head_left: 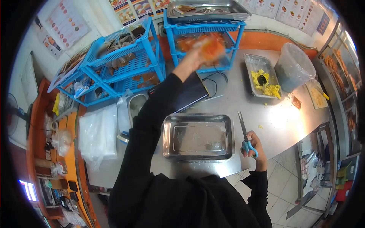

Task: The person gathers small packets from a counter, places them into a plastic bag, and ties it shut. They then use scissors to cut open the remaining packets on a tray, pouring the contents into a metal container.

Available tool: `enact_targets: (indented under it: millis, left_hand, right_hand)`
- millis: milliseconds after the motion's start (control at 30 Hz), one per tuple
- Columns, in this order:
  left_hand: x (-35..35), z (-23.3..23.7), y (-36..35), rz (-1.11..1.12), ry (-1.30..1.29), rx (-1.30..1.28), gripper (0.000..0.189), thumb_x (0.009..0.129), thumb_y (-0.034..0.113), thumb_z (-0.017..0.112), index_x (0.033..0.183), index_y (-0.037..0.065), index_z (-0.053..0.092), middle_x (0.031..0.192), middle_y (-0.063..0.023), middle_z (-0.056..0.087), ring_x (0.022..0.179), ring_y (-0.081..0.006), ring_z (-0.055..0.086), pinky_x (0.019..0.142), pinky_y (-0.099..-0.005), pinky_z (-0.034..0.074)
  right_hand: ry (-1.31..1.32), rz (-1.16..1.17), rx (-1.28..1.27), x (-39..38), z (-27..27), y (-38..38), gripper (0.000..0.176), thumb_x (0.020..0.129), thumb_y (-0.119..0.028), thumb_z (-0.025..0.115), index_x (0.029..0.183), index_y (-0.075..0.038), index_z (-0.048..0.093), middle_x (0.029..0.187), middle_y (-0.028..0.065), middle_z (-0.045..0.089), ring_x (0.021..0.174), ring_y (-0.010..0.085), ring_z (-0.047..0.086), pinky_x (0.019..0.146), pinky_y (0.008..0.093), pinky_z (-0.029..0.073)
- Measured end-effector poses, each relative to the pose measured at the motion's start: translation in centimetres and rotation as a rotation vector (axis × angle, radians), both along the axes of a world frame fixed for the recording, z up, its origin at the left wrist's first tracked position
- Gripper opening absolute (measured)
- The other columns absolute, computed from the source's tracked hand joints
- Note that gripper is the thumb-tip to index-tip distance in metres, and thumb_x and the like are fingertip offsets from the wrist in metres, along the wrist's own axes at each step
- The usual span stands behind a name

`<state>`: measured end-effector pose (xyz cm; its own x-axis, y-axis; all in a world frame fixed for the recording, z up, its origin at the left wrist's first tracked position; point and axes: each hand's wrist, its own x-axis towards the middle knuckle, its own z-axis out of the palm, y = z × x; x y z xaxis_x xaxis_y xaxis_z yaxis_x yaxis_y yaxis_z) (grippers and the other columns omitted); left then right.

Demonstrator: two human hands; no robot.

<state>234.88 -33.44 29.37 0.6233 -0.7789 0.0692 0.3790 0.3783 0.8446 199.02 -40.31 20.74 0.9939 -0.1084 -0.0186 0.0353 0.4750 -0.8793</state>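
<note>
My left hand (192, 57) is stretched out in front of the blue rack (205, 27), gripping an orange-red packet (213, 50) that is smeared by motion. More orange packets (185, 43) lie on the rack's middle shelf behind it. Low on the right, my right hand (253, 146) has its fingers through the handles of light-blue scissors (245, 138). Their dark blades point away from me and look nearly closed. Between my arms, a rectangular metal tray (199, 155) rests on the steel table, with a little liquid or residue in its bottom.
At the back right, a metal tray (251, 72) holds yellow food and a dark spoon, beside a clear plastic bucket (294, 68). Another blue rack (125, 53) stands at left, above clear plastic bags (98, 133). A dark flat device (186, 93) with a cable lies behind my tray.
</note>
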Motion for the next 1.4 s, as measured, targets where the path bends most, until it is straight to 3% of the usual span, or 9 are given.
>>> enact_targets:
  millis: [167, 367, 533, 600, 867, 1033, 1167, 1333, 1400]
  left_hand:
    - [2.3, -2.8, 0.1, 0.267, -0.082, 0.277, 0.077, 0.073, 0.037, 0.056, 0.127, 0.009, 0.008, 0.128, -0.0122, 0.021, 0.119, -0.0278, 0.019, 0.096, -0.0372, 0.019]
    - [-6.3, -6.0, 11.2, -0.112, -0.564, 0.435, 0.035, 0.083, 0.029, 0.043, 0.108, 0.004, 0.045, 0.101, -0.0041, 0.05, 0.097, -0.012, 0.045, 0.084, -0.0271, 0.033]
    - [-11.9, -10.3, 19.5, 0.083, -0.618, 0.614, 0.028, 0.08, 0.015, 0.048, 0.104, 0.001, 0.046, 0.095, -0.0086, 0.051, 0.088, -0.0146, 0.048, 0.076, -0.0263, 0.038]
    - [-14.2, -12.0, 21.9, 0.457, -1.086, 0.803, 0.041, 0.074, 0.013, 0.055, 0.11, 0.001, 0.039, 0.099, -0.0121, 0.044, 0.089, -0.021, 0.046, 0.077, -0.029, 0.038]
    - [-17.9, -16.5, 25.5, 0.592, -0.839, 1.045, 0.056, 0.066, 0.012, 0.061, 0.113, -0.002, 0.034, 0.097, -0.0161, 0.041, 0.085, -0.0268, 0.044, 0.075, -0.0322, 0.037]
    - [-18.3, -18.5, 25.4, 0.513, -0.572, 1.018, 0.036, 0.068, 0.01, 0.06, 0.097, 0.0, 0.041, 0.092, -0.0128, 0.051, 0.08, -0.0191, 0.051, 0.069, -0.0299, 0.041]
    - [-21.0, -16.7, 24.1, 0.496, -0.294, 0.655, 0.028, 0.072, 0.006, 0.052, 0.095, 0.002, 0.037, 0.089, -0.0072, 0.046, 0.082, -0.0127, 0.045, 0.071, -0.0252, 0.037]
    - [-22.2, -12.8, 24.1, 0.56, -0.223, 0.477, 0.027, 0.074, 0.003, 0.047, 0.098, 0.002, 0.034, 0.091, -0.0058, 0.041, 0.086, -0.0119, 0.04, 0.076, -0.0235, 0.032]
    - [-22.1, -11.7, 24.4, 0.546, -0.22, 0.462, 0.027, 0.075, 0.008, 0.048, 0.098, 0.005, 0.034, 0.089, -0.0036, 0.041, 0.084, -0.0102, 0.04, 0.075, -0.0234, 0.032]
  right_hand:
    - [0.048, -0.115, -0.09, -1.0, -1.4, -0.2, 0.065, 0.049, -0.02, 0.077, 0.094, -0.007, 0.032, 0.054, 0.0033, 0.051, 0.045, 0.0093, 0.048, 0.042, 0.0186, 0.034]
    - [0.559, -0.406, -0.858, -1.4, -2.0, -1.1, 0.05, 0.054, -0.02, 0.075, 0.09, -0.007, 0.042, 0.04, 0.0014, 0.045, 0.036, 0.0078, 0.041, 0.038, 0.0204, 0.03]
    - [0.694, -0.466, -1.266, -0.8, -3.9, -3.9, 0.049, 0.053, -0.029, 0.073, 0.088, -0.011, 0.043, 0.039, 0.0056, 0.044, 0.037, 0.0186, 0.047, 0.04, 0.0276, 0.035]
    - [0.694, -0.533, -1.49, -0.4, -4.0, -4.3, 0.048, 0.054, -0.026, 0.072, 0.088, -0.011, 0.042, 0.046, 0.0098, 0.049, 0.045, 0.0273, 0.051, 0.044, 0.0345, 0.037]
    - [0.661, -0.329, -1.702, -0.2, -8.1, -6.2, 0.018, 0.066, -0.004, 0.05, 0.085, -0.005, 0.048, 0.068, 0.0195, 0.054, 0.065, 0.0323, 0.054, 0.057, 0.0402, 0.042]
    - [0.481, -0.574, -2.021, 0.7, -4.8, -2.7, 0.022, 0.073, -0.011, 0.046, 0.091, -0.005, 0.057, 0.08, 0.0232, 0.052, 0.081, 0.0357, 0.048, 0.067, 0.0389, 0.04]
    - [0.369, -0.259, -1.32, 0.2, -8.8, -2.6, 0.03, 0.079, -0.027, 0.047, 0.088, 0.001, 0.054, 0.077, 0.0183, 0.052, 0.066, 0.0315, 0.051, 0.059, 0.0371, 0.04]
    - [0.243, -0.482, -1.097, -0.7, -7.8, 0.4, 0.03, 0.082, -0.028, 0.044, 0.078, 0.001, 0.052, 0.07, 0.0141, 0.051, 0.057, 0.0243, 0.05, 0.053, 0.0305, 0.039]
    - [0.371, -0.379, -0.663, -1.7, -6.6, 0.3, 0.027, 0.083, -0.029, 0.043, 0.083, -0.003, 0.051, 0.067, 0.0087, 0.05, 0.056, 0.0192, 0.048, 0.055, 0.028, 0.037]
